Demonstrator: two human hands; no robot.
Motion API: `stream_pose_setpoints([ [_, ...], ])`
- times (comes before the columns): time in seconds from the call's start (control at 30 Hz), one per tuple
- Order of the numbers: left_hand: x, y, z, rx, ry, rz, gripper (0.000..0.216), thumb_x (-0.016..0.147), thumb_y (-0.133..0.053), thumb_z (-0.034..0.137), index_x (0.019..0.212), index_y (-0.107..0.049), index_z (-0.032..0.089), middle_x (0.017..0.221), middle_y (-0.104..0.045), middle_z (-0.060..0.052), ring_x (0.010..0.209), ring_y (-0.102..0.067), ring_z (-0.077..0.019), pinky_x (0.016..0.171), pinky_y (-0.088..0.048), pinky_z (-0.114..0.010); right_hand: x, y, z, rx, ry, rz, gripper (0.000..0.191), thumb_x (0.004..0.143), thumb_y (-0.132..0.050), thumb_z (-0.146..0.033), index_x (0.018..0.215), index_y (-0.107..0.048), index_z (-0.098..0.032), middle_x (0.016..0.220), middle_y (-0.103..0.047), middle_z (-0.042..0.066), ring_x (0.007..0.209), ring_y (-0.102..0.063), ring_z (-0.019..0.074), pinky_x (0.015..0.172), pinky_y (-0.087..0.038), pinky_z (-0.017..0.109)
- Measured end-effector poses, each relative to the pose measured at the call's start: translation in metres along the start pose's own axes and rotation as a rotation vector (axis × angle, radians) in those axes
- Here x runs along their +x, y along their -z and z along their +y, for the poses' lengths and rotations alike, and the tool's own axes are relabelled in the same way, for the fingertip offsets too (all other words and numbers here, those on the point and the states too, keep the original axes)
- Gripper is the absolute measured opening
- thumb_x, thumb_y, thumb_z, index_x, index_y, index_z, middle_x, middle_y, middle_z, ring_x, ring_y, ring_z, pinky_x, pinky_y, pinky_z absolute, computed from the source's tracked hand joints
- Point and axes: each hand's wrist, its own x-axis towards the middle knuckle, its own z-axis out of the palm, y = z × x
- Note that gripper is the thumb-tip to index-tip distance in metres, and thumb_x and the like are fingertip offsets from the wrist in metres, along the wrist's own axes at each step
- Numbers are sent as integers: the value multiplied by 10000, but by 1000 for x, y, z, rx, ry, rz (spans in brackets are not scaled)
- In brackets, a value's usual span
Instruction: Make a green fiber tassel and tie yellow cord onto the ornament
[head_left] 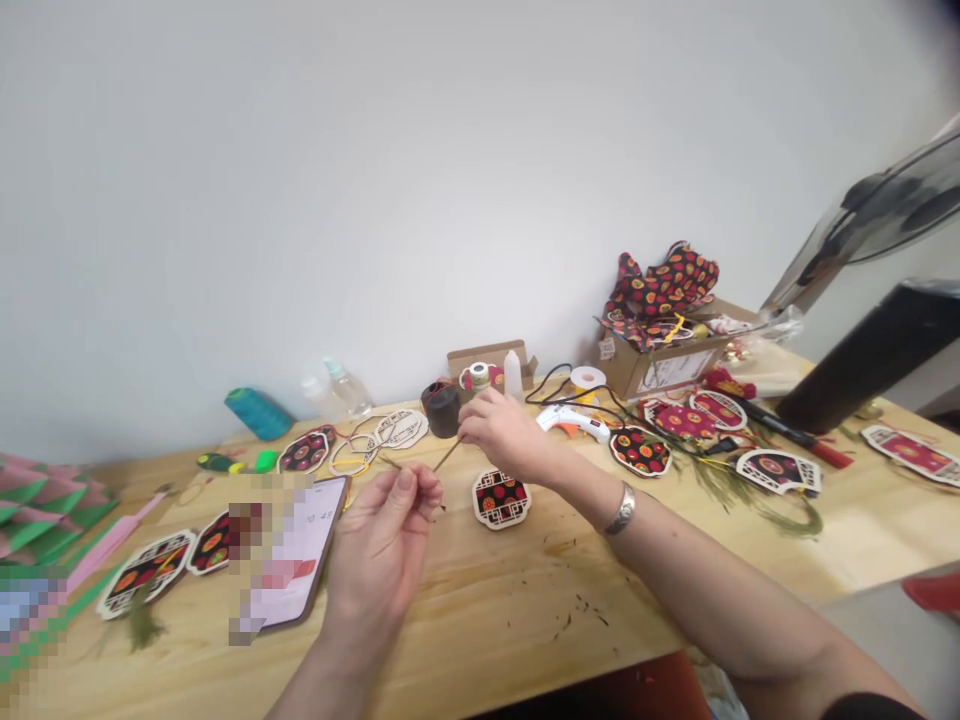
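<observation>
My left hand [390, 530] is closed in a pinch above the table, left of centre. A thin olive-brown cord [448, 457] runs from its fingers up to my right hand [499, 430], which pinches the other end. The cord is drawn straight between the two hands. On the table below my right hand lies a scalloped ornament [501, 500] with a white fretwork frame and black-and-red patterned fabric. A phone [300, 560] lies beside my left wrist. My fingertips partly hide how the cord is gripped.
Several fabric ornaments lie left and right, among them a tasselled one [150, 572]. Behind stand a teal thread spool [257, 413], a black spool [442, 410] and a white bottle [513, 376]. A glue gun [576, 423], a cardboard box [660, 365] and a black cylinder [870, 355] are at right.
</observation>
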Motion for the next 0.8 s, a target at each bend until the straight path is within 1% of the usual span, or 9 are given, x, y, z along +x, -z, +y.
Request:
stream_pose_setpoints([
  [0.2, 2, -1, 9, -68, -65, 19, 153, 621, -805, 226, 666, -684, 143, 666, -634, 2, 635, -584, -85, 604, -524, -176, 40, 11, 26, -101, -73, -41, 194, 900, -481, -193, 852, -668, -177, 980, -616, 65, 896, -462, 195, 749, -368, 310],
  [0.3, 3, -1, 16, -98, -82, 44, 183, 585, -827, 230, 655, -685, 138, 641, -625, 5, 624, -578, -84, 591, -524, -172, 58, 17, 41, -106, -120, -10, 207, 889, -471, -154, 821, -666, -152, 1000, -611, 89, 885, -469, 199, 713, -372, 304],
  [0.43, 2, 4, 24, -118, -107, 36, 183, 580, -831, 227, 651, -685, 143, 619, -610, 11, 603, -565, -80, 572, -518, -167, 74, 30, 62, -95, -204, 62, 227, 895, -443, -154, 846, -664, -139, 1034, -597, 99, 921, -489, 197, 753, -386, 307],
  [0.57, 2, 11, 28, -120, -116, 30, 153, 613, -812, 222, 673, -688, 157, 626, -600, 15, 606, -556, -77, 570, -508, -167, 76, 63, 65, -50, -272, 203, 234, 900, -437, -169, 876, -666, -130, 1035, -587, 98, 937, -521, 187, 801, -400, 311],
  [0.63, 2, 13, 28, -99, -106, 29, 139, 634, -798, 219, 660, -679, 151, 625, -591, 13, 596, -546, -76, 553, -496, -165, 65, 82, 54, -17, -277, 283, 223, 888, -463, -174, 848, -676, -120, 1011, -594, 102, 920, -536, 187, 817, -405, 317],
  [0.67, 2, 14, 27, -82, -98, 30, 133, 643, -790, 216, 654, -676, 148, 626, -589, 11, 593, -542, -77, 546, -491, -167, 55, 91, 45, -3, -266, 278, 220, 882, -471, -168, 845, -682, -119, 1007, -597, 103, 916, -543, 187, 824, -408, 319],
  [0.7, 1, 13, 26, -63, -88, 29, 126, 653, -781, 214, 653, -675, 146, 628, -587, 9, 594, -539, -79, 542, -486, -171, 42, 98, 35, 17, -254, 227, 219, 873, -473, -148, 843, -688, -123, 990, -604, 101, 905, -552, 184, 818, -416, 318],
  [0.73, 1, 12, 25, -42, -75, 27, 117, 660, -774, 211, 658, -678, 145, 632, -588, 6, 597, -538, -83, 540, -481, -177, 27, 104, 24, 36, -233, 99, 211, 852, -485, -115, 851, -695, -133, 972, -614, 93, 879, -562, 179, 813, -424, 318],
  [0.8, 0, 9, 21, 5, -37, 16, 97, 667, -762, 207, 687, -692, 143, 642, -595, -3, 603, -540, -90, 542, -473, -188, -8, 109, 1, 104, -126, -269, 264, 737, -595, -44, 950, -697, -163, 1043, -618, 90, 942, -566, 199, 835, -435, 320],
])
